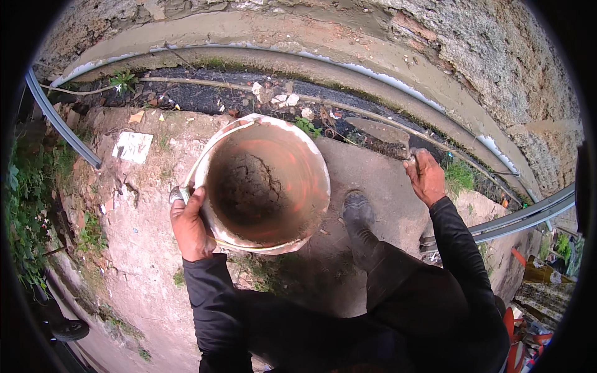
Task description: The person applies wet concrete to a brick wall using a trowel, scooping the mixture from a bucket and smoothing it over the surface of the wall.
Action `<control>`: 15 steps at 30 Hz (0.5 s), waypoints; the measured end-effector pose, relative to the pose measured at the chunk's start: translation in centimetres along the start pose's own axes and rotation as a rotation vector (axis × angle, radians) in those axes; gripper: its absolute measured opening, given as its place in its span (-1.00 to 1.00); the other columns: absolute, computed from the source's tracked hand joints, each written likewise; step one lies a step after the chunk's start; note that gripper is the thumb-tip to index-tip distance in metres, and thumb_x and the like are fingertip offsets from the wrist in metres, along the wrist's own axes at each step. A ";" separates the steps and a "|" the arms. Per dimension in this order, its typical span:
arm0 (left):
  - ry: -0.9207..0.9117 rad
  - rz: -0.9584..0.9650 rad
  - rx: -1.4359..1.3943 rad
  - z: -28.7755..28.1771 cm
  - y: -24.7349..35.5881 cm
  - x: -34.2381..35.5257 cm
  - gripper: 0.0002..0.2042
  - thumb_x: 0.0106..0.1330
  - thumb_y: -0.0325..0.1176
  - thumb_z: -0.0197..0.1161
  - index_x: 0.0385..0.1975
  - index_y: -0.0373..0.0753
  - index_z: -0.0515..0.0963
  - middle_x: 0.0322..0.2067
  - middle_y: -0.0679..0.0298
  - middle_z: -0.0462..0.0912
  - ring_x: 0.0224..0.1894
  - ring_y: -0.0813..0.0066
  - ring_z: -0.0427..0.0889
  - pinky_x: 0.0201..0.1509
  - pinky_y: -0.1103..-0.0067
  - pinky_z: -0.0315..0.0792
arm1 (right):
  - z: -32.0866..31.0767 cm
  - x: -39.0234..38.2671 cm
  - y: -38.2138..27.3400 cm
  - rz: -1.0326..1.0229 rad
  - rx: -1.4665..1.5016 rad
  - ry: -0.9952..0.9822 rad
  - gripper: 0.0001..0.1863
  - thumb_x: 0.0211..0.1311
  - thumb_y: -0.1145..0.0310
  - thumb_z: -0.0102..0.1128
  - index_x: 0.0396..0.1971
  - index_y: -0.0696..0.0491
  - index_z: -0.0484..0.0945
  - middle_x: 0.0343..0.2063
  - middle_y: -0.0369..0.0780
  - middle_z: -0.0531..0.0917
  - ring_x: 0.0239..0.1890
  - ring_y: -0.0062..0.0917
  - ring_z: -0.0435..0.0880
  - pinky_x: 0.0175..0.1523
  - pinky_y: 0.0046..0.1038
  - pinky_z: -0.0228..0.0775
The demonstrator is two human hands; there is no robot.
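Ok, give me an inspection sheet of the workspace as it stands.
Surface: rough, worn concrete ground.
Job's things: pale bucket holding a dark grey, cracked mix; trowel.
Clutter: white rubble, flat white scrap.
Hands: left hand grips the bucket's side; right hand holds the trowel.
Cables: thin cord or hose near the wall's foot; can't tell which.
Surroundings: rough wall ahead, plants at left.

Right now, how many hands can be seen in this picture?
2: the left hand at the left side of the bucket, the right hand holding a trowel. No others show.
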State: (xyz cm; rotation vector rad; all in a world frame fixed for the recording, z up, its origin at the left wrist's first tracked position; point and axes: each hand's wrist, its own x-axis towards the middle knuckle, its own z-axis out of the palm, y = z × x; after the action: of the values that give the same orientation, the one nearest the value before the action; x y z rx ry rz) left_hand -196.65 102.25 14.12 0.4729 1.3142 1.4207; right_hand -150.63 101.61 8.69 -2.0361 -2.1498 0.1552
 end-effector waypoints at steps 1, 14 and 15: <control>-0.012 0.014 0.059 1.4 -0.4 -0.6 -0.73 0.24 -0.52 0.15 -0.06 -0.40 0.43 -0.21 0.20 0.61 -0.19 0.49 0.59 -0.04 0.57 0.44 | -0.8 1.3 -2.6 -0.146 0.017 -0.031 -0.66 0.15 0.21 0.19 -0.21 0.14 0.44 -0.28 -0.04 0.57 -0.22 -0.09 0.56 -0.12 -0.19 0.41; 0.048 0.061 0.011 -0.5 -1.8 -0.9 -0.82 0.27 -0.55 0.11 -0.14 -0.39 0.45 -0.27 0.24 0.60 -0.28 0.57 0.57 -0.15 0.64 0.45 | 1.2 17.2 -7.1 0.383 0.763 -0.343 -0.69 0.29 0.21 0.03 -0.25 0.20 0.43 -0.51 -0.16 0.57 -0.53 -0.51 0.58 -0.33 -0.37 0.44; 0.044 0.061 0.010 -0.7 -1.7 -0.9 -0.82 0.27 -0.55 0.11 -0.14 -0.39 0.45 -0.27 0.24 0.60 -0.28 0.57 0.57 -0.15 0.64 0.45 | 1.9 19.1 -6.3 0.397 0.744 -0.368 -0.67 0.28 0.19 0.04 -0.25 0.21 0.45 -0.49 -0.12 0.59 -0.50 -0.41 0.61 -0.29 -0.33 0.45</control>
State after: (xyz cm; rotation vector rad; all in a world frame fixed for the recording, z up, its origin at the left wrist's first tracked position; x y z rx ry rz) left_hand -196.21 100.85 12.75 0.4946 1.3523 1.4833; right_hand -158.10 120.35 9.14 -2.0005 -1.4449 1.2507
